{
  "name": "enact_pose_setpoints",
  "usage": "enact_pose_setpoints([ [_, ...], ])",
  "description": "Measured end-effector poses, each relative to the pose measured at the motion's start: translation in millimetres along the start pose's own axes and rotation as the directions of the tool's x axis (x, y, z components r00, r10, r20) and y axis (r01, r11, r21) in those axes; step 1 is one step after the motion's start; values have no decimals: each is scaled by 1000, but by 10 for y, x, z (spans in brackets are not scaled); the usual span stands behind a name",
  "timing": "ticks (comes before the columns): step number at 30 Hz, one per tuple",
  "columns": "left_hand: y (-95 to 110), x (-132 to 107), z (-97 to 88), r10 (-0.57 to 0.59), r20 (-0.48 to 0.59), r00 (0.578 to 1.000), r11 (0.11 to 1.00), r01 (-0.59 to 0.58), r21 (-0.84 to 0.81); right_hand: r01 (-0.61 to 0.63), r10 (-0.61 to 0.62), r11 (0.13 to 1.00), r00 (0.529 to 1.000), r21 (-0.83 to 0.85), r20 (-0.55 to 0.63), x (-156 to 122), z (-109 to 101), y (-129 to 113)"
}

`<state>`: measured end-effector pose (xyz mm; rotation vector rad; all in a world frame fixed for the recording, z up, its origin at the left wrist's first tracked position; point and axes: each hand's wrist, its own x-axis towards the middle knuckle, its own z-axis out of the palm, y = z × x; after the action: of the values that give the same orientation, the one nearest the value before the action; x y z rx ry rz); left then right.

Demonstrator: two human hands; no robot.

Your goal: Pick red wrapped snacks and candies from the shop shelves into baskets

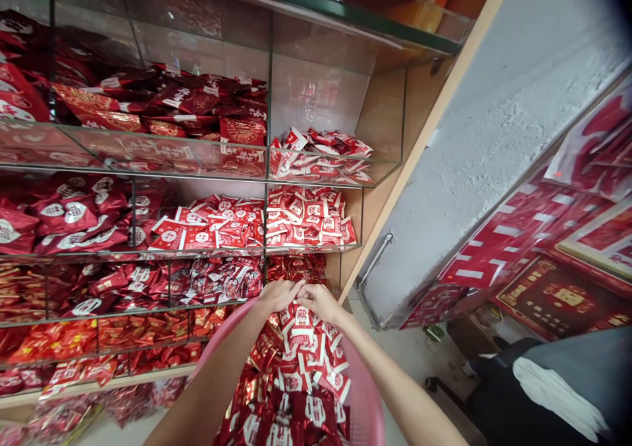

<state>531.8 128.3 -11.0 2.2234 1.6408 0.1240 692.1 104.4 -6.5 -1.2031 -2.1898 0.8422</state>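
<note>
Left hand (279, 294) and right hand (320, 301) meet, fingers curled narrow, atop candy packets (296, 367) heaped in a pink basin (368, 400) before stocked glass shelves (380, 165). The basin looks far from emptied.

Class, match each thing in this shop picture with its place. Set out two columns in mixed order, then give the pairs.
1 pink basin
2 white cloth
3 left hand
4 grey wall

a touching the right hand
b right of the shelves
c bottom centre, holding packets
d lower right corner

Pairs: 1-c; 2-d; 3-a; 4-b
</note>
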Motion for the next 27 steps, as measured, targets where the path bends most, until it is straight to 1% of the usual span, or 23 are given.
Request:
enact_pose_setpoints([
  [4,7,-7,-8,-8,2,1000,1000,8,-9,-34,32,984,999,-175,-10,-43,10,-97],
  [7,11,-15,-14,-6,-4,1000,1000,6,-9,-51,34,954,997,-296,-62,-63,-79,-187],
  [10,12,-27,-19,-3,-8,1000,1000,3,-7,-26,-20,933,992,-360,-124,-47,-308,-374],
  [13,15,-38,-31,1,0,1000,1000,-1,-19,14,-83,930,982,-368,-171,36,-630,-668],
  [15,19,-43,-44,5,1,1000,1000,-5,-25,17,-126,921,958,-389,-256,150,-825,-874],
  [16,22,-44,-49,7,2,1000,1000,-7,-27,-2,-132,915,943,-403,-306,225,-902,-964],
  [18,27,-46,-58,6,3,1000,1000,-6,-26,-80,-95,899,924,-431,-370,399,-997,-1104],
  [19,29,-47,-61,6,5,1000,1000,-6,-25,-123,-57,891,925,-438,-377,489,-1017,-1153],
  [20,31,-48,-62,5,5,1000,1000,-5,-25,-163,-11,882,931,-442,-365,575,-1020,-1189],
  [23,33,-54,-62,11,-2,1000,1000,-11,-24,-251,132,860,950,-444,-282,764,-974,-1238],
  [25,34,-59,-61,17,-9,1000,1000,-18,-26,-279,181,859,950,-430,-255,823,-934,-1231],
  [27,36,-63,-61,12,-12,1000,1000,-12,-29,-284,193,880,946,-380,-260,842,-915,-1191],
])
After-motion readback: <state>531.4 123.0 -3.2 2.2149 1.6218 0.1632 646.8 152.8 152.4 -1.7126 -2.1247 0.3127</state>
